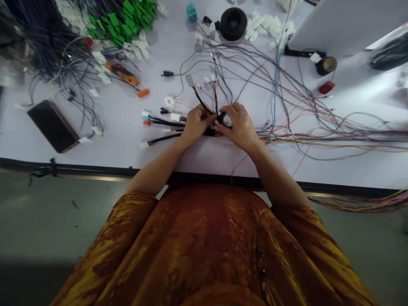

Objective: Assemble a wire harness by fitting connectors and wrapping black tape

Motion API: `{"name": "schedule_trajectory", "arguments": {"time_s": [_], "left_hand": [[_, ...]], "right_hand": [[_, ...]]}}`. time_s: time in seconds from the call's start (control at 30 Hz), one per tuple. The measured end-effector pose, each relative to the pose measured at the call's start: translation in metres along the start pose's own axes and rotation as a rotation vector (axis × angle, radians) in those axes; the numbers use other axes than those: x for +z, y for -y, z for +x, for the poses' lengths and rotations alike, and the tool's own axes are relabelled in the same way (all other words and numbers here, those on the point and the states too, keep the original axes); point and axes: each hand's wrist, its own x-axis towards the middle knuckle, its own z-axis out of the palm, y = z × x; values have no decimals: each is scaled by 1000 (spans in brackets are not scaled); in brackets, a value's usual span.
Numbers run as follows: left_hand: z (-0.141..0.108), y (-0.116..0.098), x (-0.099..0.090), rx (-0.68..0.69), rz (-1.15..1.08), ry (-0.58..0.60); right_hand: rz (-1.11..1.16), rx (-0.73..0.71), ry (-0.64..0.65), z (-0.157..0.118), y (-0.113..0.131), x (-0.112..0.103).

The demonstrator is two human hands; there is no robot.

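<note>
Left hand [198, 125] curled, thumb and fingers pinching the black-wrapped trunk of a wire harness [208, 132], knuckles almost touching the other hand. Right hand [239, 127] also curled, fingertips pressed around a small roll of black tape [225, 120] with a pale core. Roll held between both hands, directly over the harness trunk; exact finger contact partly hidden.

Just above the hands, a black-sleeved branch [200, 100] rising to a white connector [190, 80]. Left of the left hand, short black leads ending in white plastic connectors [175, 117]. Right of the right hand, loose multicoloured wires [318, 138] fanning across the pale tabletop [111, 146], a few trailing past its near edge below the hands.

Farther left of the hands, a screwdriver with an orange and black handle [123, 73] and, beyond it, a dark smartphone [52, 126]. Far ahead of the hands, a black spool [233, 24] and a heap of green connectors [117, 21]. Far to the right, a larger roll of black tape [326, 66].
</note>
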Motion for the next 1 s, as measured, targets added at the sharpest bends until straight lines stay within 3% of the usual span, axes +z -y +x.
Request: {"name": "schedule_trajectory", "arguments": {"time_s": [0.13,0.27,0.43,0.57,0.7,0.77,0.83,0.9,1.0], "left_hand": [[-3,7,1,53,18,-40],[-5,6,0,95,-37,-3],[-7,6,1,71,-67,0],[-3,9,2,114,-52,-99],[4,12,-1,105,-85,-137],[4,10,-5,60,-145,-85],[2,6,-10,36,-197,-13],[-2,-1,-16,41,-195,55],[-8,-16,-27,40,-108,132]], "right_hand": [[-5,-44,46,0,3,-1],[-69,-44,69,2,6,-1],[-173,-65,100,12,8,-4],[-322,-154,191,4,45,-3],[-208,-548,485,-40,99,14],[-228,-443,533,-65,108,25],[-250,-314,541,-80,103,29],[-178,-295,498,-79,89,25],[56,-247,230,-50,64,7]]}}
